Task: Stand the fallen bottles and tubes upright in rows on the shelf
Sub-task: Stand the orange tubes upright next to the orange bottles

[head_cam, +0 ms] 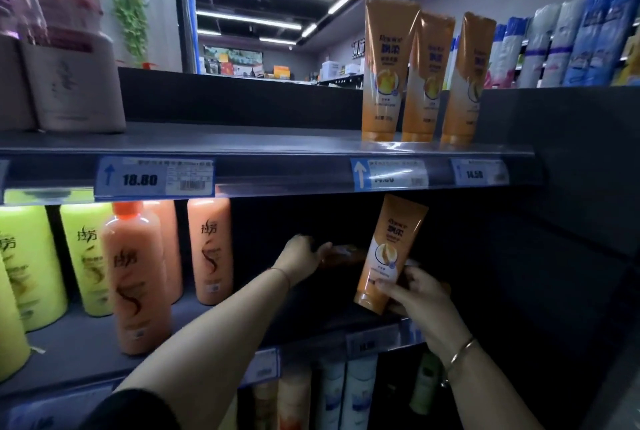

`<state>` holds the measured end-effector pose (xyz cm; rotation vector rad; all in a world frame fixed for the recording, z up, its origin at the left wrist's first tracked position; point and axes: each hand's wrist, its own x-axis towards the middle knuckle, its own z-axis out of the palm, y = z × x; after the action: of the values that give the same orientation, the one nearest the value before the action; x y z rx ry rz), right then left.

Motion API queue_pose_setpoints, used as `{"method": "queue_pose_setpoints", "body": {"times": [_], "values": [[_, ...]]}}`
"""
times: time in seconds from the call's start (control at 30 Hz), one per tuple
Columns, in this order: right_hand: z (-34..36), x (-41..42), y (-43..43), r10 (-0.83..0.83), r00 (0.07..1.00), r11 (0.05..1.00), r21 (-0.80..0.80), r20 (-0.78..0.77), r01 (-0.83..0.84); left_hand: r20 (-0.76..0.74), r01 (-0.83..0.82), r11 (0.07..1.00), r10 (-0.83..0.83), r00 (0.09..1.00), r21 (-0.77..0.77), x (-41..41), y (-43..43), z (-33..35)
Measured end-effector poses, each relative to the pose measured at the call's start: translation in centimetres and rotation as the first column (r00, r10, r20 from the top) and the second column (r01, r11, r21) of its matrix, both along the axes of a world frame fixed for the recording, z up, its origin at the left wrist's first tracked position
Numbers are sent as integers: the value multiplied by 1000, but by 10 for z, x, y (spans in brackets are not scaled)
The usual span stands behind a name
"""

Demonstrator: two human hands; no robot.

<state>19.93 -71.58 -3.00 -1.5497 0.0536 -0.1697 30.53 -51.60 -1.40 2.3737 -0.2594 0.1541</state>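
My right hand (415, 294) grips an orange tube (388, 249) near its cap end, holding it almost upright, slightly tilted, just above the middle shelf (86, 350). My left hand (301, 254) reaches deep into the dark back of that shelf and closes on a second orange tube (346, 254) that lies on its side. Three matching orange tubes (388, 69) stand cap-down in a row on the upper shelf (242, 142), right of centre.
Orange bottles (138, 277) and yellow-green bottles (31, 263) stand at the left of the middle shelf. A pink pump bottle (69, 48) sits upper left. Price tags (156, 176) line the shelf edge. White bottles (346, 391) fill the shelf below. A dark side panel (561, 221) bounds the right.
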Motion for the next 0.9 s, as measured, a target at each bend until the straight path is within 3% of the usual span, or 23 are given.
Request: {"method": "queue_pose_setpoints", "body": {"times": [0.13, 0.43, 0.63, 0.7, 0.8, 0.9], "values": [[4, -1, -15, 40, 999, 999, -21, 22, -40, -126, 70, 995, -60, 990, 71, 20, -12, -1], [2, 11, -23, 66, 998, 993, -101, 6, -65, -170, 170, 981, -152, 974, 98, 11, -7, 6], [-1, 21, -9, 97, 995, 985, -144, 2, -96, -160, 129, 910, -71, 985, 393, -17, 32, 12], [-2, 24, -4, 103, 995, 982, -159, -6, -103, -117, 47, 942, -8, 993, 332, -31, 44, 7], [-2, 26, 8, 125, 992, 972, -200, -5, -124, -40, -96, 994, 98, 994, 43, -55, 59, -2], [-2, 25, 25, 159, 987, 953, -260, -9, -156, 23, -186, 973, 190, 981, -135, -82, 73, -6]]}}
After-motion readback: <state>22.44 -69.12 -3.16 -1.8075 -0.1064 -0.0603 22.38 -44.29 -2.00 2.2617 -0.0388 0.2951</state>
